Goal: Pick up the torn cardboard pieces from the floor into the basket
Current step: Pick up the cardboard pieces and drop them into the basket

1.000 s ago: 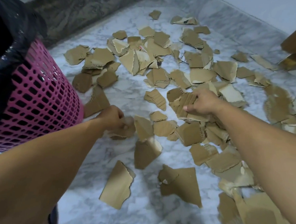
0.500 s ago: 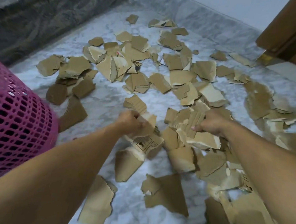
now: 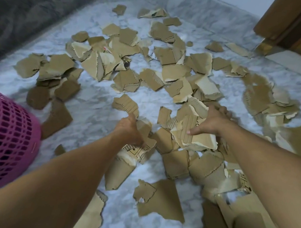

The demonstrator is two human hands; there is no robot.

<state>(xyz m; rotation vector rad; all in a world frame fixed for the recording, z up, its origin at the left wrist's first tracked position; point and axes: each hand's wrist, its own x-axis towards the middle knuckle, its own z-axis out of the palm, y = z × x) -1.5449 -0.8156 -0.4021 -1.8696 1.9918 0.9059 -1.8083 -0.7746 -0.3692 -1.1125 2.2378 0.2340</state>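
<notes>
Several torn brown cardboard pieces [image 3: 125, 78] lie scattered over the marble floor [image 3: 93, 110]. My left hand [image 3: 128, 130] grips a small bunch of cardboard pieces [image 3: 145, 129] near the middle of the floor. My right hand [image 3: 210, 122] grips a thicker stack of torn pieces [image 3: 194, 139], thumb on top, fingers under its far side. The pink lattice basket [image 3: 9, 140] stands at the left edge, well left of both hands.
A dark stone ledge [image 3: 29, 9] runs along the far left. A wooden door and frame [image 3: 292, 22] stand at the far right, beside the marble skirting. Larger cardboard pieces [image 3: 160, 199] lie close to me, under and between my forearms.
The view has swung right, pushing the basket toward the left edge. Both hands have moved closer together and gathered more pieces; the right hand's stack has grown.
</notes>
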